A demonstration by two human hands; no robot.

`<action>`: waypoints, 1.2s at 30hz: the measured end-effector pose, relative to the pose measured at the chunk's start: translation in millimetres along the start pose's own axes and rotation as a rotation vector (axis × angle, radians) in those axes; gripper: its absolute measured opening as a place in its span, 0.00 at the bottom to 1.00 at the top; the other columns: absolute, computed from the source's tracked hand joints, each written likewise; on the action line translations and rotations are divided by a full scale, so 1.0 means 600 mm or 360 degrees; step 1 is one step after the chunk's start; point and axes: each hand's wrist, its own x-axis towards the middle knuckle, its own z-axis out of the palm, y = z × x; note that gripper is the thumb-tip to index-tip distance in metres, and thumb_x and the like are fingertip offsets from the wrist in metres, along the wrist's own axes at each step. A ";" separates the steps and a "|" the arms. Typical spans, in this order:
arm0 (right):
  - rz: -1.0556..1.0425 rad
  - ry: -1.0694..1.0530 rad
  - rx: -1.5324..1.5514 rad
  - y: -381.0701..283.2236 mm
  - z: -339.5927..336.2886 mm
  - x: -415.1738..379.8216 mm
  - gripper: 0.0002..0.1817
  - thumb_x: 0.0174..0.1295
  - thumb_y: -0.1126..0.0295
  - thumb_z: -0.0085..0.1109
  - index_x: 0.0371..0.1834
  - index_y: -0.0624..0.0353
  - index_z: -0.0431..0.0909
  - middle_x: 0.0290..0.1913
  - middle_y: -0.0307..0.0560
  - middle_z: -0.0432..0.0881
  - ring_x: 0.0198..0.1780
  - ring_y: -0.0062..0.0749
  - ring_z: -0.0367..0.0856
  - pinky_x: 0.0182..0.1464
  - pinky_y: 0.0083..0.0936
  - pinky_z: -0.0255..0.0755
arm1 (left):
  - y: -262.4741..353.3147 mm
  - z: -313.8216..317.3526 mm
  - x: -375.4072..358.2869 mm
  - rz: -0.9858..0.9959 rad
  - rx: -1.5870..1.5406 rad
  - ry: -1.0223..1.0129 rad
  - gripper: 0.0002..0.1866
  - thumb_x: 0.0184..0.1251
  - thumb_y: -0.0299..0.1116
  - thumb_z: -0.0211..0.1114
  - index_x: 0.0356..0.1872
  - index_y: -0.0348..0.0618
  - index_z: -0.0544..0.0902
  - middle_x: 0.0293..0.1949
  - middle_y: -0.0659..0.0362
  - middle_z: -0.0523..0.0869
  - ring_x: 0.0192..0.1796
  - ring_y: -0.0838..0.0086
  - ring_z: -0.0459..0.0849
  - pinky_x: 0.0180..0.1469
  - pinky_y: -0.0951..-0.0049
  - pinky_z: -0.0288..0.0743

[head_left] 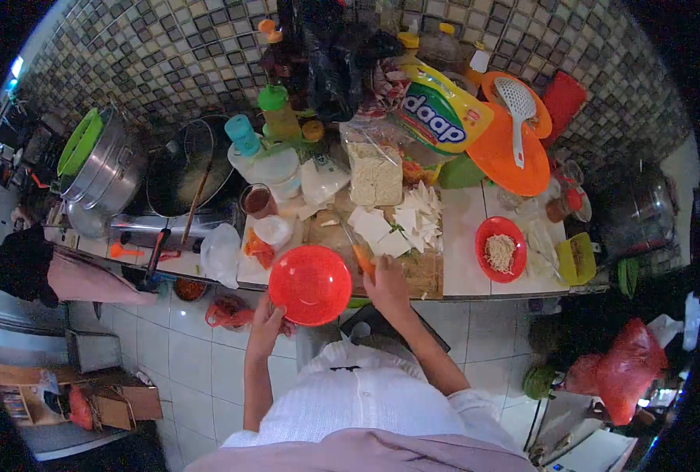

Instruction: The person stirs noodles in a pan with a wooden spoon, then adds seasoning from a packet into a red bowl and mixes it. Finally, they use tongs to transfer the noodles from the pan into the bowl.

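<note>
My left hand [267,318] grips the near left rim of a red plastic bowl [311,285], tilted so its bare inside faces up at the counter's front edge. In my right hand [387,287] is a knife [362,258] by its orange handle, the blade pointing away over a wooden cutting board [417,271]. White flat sheets [372,226], some square and some cut into strips [419,216], lie on the board beyond the knife. Behind them stands a clear plastic bag [376,173] of pale, crumbly-looking food.
A smaller red bowl [489,271] with noodles stands on the right, near a yellow-green container [576,259]. Behind are an orange plate [507,173] with a white slotted spatula [517,110], and several bottles. A wok [161,185] sits on the stove at left, beside a steamer pot [110,169].
</note>
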 end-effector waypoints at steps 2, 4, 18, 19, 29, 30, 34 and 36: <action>-0.0083 0.0074 -0.0181 0.002 -0.026 -0.004 0.17 0.46 0.66 0.57 0.37 0.62 0.68 0.37 0.52 0.69 0.43 0.46 0.69 0.46 0.40 0.62 | 0.001 0.002 0.006 -0.0001 -0.0033 -0.0021 0.15 0.63 0.28 0.47 0.51 0.42 0.62 0.25 0.58 0.77 0.19 0.77 0.76 0.19 0.81 0.69; -0.0166 0.0146 -0.0365 0.003 -0.030 -0.006 0.17 0.46 0.66 0.56 0.37 0.62 0.67 0.38 0.52 0.69 0.42 0.47 0.69 0.45 0.41 0.62 | -0.006 0.000 0.016 -0.0048 -0.0042 -0.0084 0.16 0.63 0.28 0.47 0.52 0.41 0.61 0.25 0.58 0.77 0.19 0.77 0.76 0.20 0.80 0.70; 0.0168 0.0094 0.0704 0.033 -0.139 -0.063 0.15 0.59 0.68 0.46 0.45 0.64 0.62 0.38 0.60 0.71 0.40 0.53 0.70 0.42 0.39 0.64 | -0.015 0.021 0.062 -0.0045 0.0052 -0.0252 0.22 0.64 0.34 0.50 0.57 0.44 0.57 0.27 0.58 0.78 0.21 0.78 0.78 0.22 0.82 0.71; 0.0164 0.0091 0.0703 0.037 -0.148 -0.070 0.15 0.59 0.68 0.46 0.45 0.64 0.62 0.38 0.60 0.71 0.40 0.53 0.70 0.42 0.39 0.64 | -0.009 0.028 0.065 -0.0071 0.0100 -0.0283 0.24 0.64 0.35 0.50 0.59 0.44 0.55 0.28 0.58 0.79 0.21 0.78 0.78 0.23 0.83 0.72; 0.0433 0.0617 -0.0182 0.144 -0.106 -0.052 0.13 0.58 0.72 0.43 0.44 0.69 0.61 0.40 0.62 0.66 0.45 0.54 0.65 0.49 0.42 0.58 | 0.026 0.053 0.049 -0.0128 0.0220 -0.0086 0.27 0.63 0.43 0.51 0.58 0.42 0.55 0.34 0.56 0.79 0.22 0.78 0.78 0.22 0.82 0.71; 0.0342 0.0696 -0.0303 0.160 -0.091 -0.048 0.14 0.57 0.72 0.43 0.44 0.68 0.61 0.40 0.62 0.67 0.46 0.56 0.65 0.49 0.45 0.57 | 0.025 0.047 0.045 -0.0096 0.0229 -0.0063 0.26 0.63 0.43 0.52 0.57 0.41 0.57 0.35 0.56 0.79 0.22 0.78 0.78 0.22 0.82 0.71; 0.0214 0.0822 -0.0473 0.204 -0.051 -0.039 0.16 0.58 0.71 0.44 0.46 0.69 0.60 0.42 0.64 0.66 0.47 0.58 0.64 0.49 0.47 0.57 | -0.001 0.026 0.031 0.0069 0.0230 0.0046 0.20 0.62 0.40 0.53 0.51 0.40 0.66 0.37 0.56 0.80 0.24 0.79 0.78 0.23 0.83 0.70; 0.0269 0.0761 -0.0555 0.209 -0.041 -0.043 0.19 0.58 0.70 0.44 0.50 0.68 0.59 0.44 0.66 0.65 0.49 0.60 0.63 0.49 0.48 0.56 | -0.003 0.023 0.030 0.0052 0.0276 0.0039 0.18 0.62 0.38 0.54 0.49 0.40 0.68 0.37 0.57 0.80 0.25 0.79 0.79 0.24 0.83 0.70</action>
